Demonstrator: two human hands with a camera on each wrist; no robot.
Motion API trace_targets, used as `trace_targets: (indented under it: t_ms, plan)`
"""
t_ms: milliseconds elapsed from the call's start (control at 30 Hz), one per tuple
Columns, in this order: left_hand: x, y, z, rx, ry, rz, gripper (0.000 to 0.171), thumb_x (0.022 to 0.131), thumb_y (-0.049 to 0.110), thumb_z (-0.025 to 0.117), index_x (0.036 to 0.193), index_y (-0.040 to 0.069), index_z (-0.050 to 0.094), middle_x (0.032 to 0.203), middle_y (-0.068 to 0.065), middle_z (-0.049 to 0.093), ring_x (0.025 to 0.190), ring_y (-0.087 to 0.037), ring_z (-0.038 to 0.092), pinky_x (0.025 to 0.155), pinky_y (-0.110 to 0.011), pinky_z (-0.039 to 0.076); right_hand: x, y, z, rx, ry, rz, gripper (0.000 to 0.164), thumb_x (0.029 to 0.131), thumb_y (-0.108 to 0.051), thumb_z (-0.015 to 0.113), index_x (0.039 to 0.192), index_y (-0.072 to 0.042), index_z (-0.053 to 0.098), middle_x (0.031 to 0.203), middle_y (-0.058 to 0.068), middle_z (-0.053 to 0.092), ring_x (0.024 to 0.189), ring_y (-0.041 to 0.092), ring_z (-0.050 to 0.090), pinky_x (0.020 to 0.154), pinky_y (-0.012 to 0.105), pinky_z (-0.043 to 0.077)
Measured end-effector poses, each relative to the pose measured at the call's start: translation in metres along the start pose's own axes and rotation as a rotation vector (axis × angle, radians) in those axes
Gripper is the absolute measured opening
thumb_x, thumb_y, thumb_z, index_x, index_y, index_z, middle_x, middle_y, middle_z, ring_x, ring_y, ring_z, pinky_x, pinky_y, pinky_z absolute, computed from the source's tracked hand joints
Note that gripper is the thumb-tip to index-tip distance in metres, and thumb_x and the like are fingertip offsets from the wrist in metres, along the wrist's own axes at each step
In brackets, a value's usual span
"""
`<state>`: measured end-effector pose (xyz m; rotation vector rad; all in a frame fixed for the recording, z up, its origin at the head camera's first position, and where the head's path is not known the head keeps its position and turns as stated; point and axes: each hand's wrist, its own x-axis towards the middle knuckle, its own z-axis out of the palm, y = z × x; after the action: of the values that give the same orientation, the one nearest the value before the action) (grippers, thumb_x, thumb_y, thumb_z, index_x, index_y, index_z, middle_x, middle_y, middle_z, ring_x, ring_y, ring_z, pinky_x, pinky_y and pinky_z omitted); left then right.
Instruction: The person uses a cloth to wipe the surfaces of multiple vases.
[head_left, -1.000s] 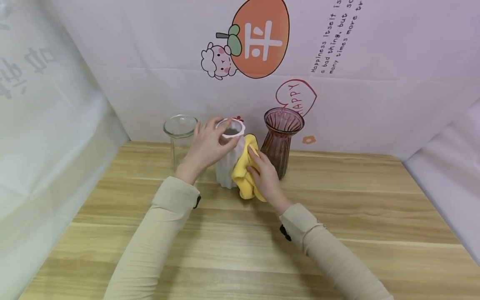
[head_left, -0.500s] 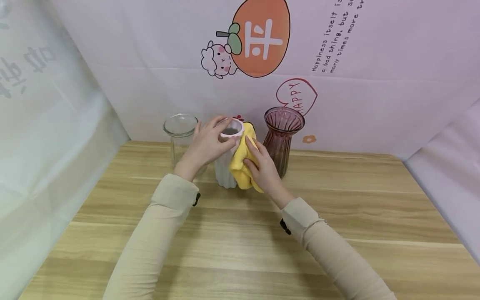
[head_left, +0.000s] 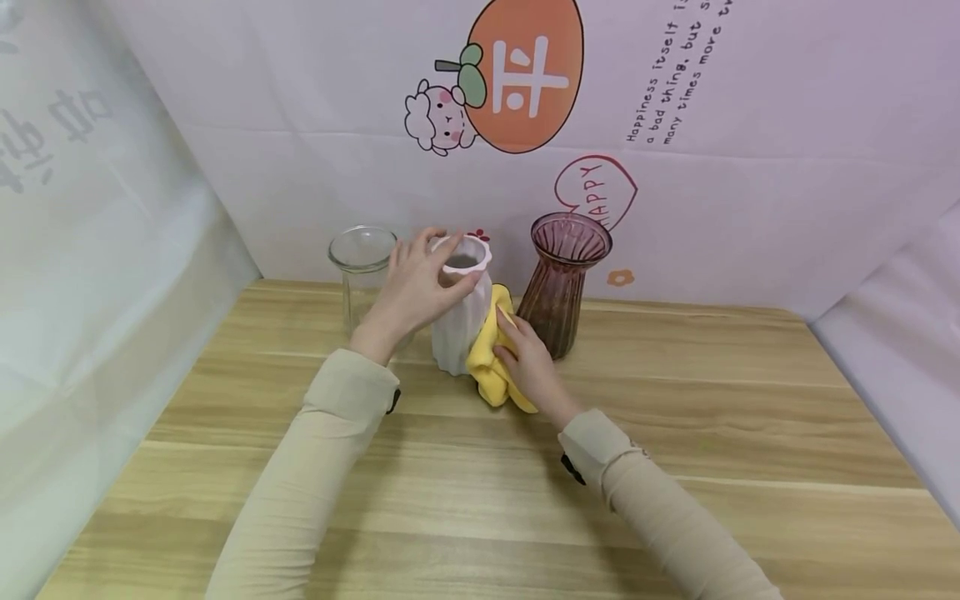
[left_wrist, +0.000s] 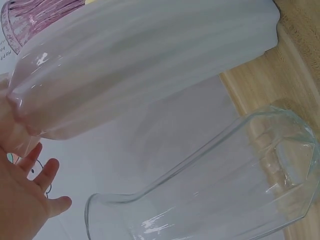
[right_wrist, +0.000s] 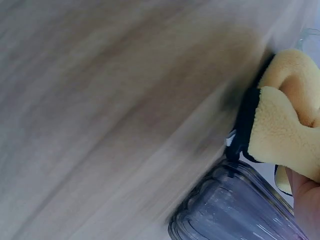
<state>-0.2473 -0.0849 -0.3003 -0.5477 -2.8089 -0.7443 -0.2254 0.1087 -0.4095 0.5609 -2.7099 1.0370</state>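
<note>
A white ribbed vase (head_left: 452,337) with a scalloped rim stands upright on the table. My left hand (head_left: 418,287) pinches it at the rim between thumb and fingers; in the left wrist view, the other fingers of that hand (left_wrist: 22,200) spread free beside the vase's neck. Bunched against the vase's right side is a yellow cloth (head_left: 489,371), gripped by my right hand (head_left: 531,360). Seen from the right wrist, the cloth (right_wrist: 280,127) has a fluffy face and a dark edge, and only a bit of the holding hand shows.
Close on the left stands a clear glass vase (head_left: 354,292), partly behind the left hand. A purple ribbed glass vase (head_left: 557,304) is just right of the cloth. A printed white backdrop (head_left: 300,183) rises behind the wooden table (head_left: 450,500).
The right hand slid the cloth up the white vase's side toward the rim, then back down to its lower part. The left hand stays at the rim.
</note>
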Motion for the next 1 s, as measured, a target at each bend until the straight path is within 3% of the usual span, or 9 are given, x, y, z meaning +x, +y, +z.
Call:
trace_targets:
  t_ms: [300, 600, 1000]
  plan:
    - [-0.001, 0.001, 0.001, 0.059, 0.009, 0.017, 0.069, 0.094, 0.054, 0.043, 0.149, 0.014, 0.034, 0.151, -0.011, 0.036, 0.142, -0.029, 0.032, 0.120, -0.057, 0.008, 0.003, -0.010, -0.012, 0.035, 0.101, -0.037, 0.057, 0.091, -0.003, 0.060, 0.145, -0.008, 0.041, 0.139, 0.026, 0.047, 0.126, 0.039, 0.051, 0.104, 0.048, 0.046]
    - [-0.003, 0.002, -0.001, 0.069, -0.011, 0.059, 0.065, 0.098, 0.047, 0.040, 0.150, 0.009, 0.030, 0.157, -0.011, 0.028, 0.146, -0.027, 0.026, 0.121, -0.058, 0.006, 0.016, -0.031, -0.030, 0.099, 0.247, -0.172, 0.055, 0.089, 0.000, 0.060, 0.142, -0.005, 0.045, 0.139, 0.023, 0.048, 0.128, 0.037, 0.049, 0.105, 0.047, 0.046]
    - [-0.002, 0.002, -0.001, 0.043, -0.049, 0.062, 0.066, 0.100, 0.046, 0.036, 0.153, 0.009, 0.021, 0.161, -0.010, 0.019, 0.148, -0.029, 0.020, 0.120, -0.058, 0.003, 0.011, -0.024, -0.019, 0.064, 0.130, -0.073, 0.057, 0.091, 0.000, 0.058, 0.145, -0.004, 0.039, 0.140, 0.025, 0.044, 0.128, 0.039, 0.048, 0.104, 0.048, 0.046]
